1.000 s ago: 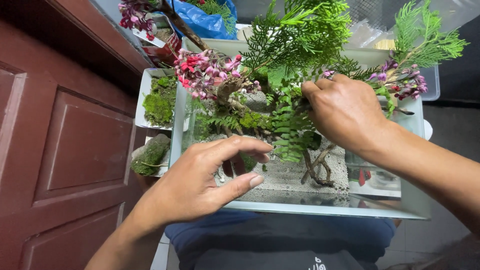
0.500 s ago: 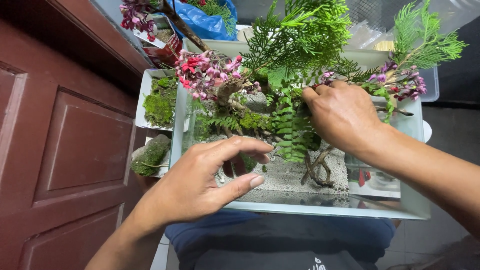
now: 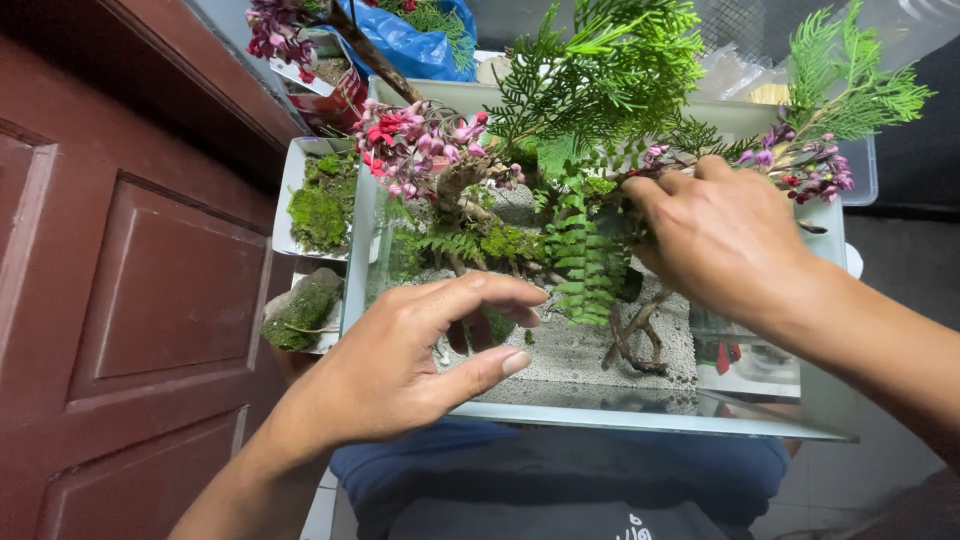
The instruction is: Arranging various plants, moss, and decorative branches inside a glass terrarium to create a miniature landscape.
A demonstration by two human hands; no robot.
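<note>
A rectangular glass tank [image 3: 640, 417] holds pale gravel, brown driftwood [image 3: 634, 340], moss, fern fronds [image 3: 585, 255], green conifer sprigs [image 3: 600, 70] and pink-red flowers [image 3: 405, 140]. My left hand [image 3: 415, 360] hovers over the tank's near left corner, fingers spread and curved, thumb by the front glass edge, holding nothing. My right hand [image 3: 725, 235] reaches in from the right, fingertips closed among the fern and branch stems at the tank's middle; what they pinch is hidden by foliage.
Two white trays of green moss [image 3: 320, 205] [image 3: 303, 312] sit left of the tank beside a dark red wooden door [image 3: 130, 300]. A blue bag [image 3: 425, 45] and more flowers lie behind. Small red tools [image 3: 722, 355] rest inside the tank's right end.
My right hand has shifted slightly among the plants at the tank's middle. My left hand stays over the near left corner, almost unmoved.
</note>
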